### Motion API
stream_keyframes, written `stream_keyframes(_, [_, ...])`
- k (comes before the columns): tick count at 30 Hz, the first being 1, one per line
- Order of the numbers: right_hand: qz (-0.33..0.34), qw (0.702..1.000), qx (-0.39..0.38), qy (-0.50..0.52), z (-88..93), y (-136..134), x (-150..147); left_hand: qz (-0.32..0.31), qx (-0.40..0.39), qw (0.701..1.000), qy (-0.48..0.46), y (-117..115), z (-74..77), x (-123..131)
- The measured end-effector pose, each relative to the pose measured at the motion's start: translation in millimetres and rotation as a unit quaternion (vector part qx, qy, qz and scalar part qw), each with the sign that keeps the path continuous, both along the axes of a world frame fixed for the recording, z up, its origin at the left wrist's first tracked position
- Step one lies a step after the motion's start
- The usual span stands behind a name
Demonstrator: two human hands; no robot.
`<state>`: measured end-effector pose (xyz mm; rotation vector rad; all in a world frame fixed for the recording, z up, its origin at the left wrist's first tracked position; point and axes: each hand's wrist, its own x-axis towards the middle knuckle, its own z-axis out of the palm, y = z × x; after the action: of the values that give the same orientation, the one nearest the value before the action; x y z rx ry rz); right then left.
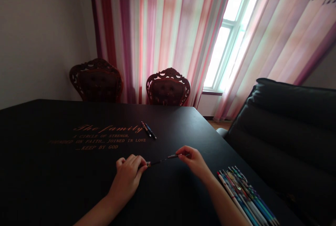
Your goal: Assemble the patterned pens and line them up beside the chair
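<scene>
A: How'd the grip look?
B: L hand was pinched nearly closed on a pen part; a thin dark rod, prob. the refill, stuck out twd. the R hand.
A: And that one?
B: Also pinched, on a slim dark tube, just beyond the rod's tip. Couldn't tell if they touched.
A: Risks?
B: Rod could've bent or missed if the hands were out of line; a loose pinch could've dropped a bit, hard to spot on the dark bench.
A: Farther out?
B: Two pens lay beyond the grips, approx. between them and the chairs. A pen row lay just R of the R forearm; a careless sweep might've scattered it.
</scene>
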<state>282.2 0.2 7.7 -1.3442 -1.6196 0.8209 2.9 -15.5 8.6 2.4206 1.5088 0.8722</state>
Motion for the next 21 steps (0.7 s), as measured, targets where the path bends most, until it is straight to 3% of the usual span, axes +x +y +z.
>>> stream_keyframes(21, [0.04, 0.999, -0.029, 0.019, 0.5, -10, -25, -0.024, -0.012, 1.0, -0.014, -1, 1.0, 2])
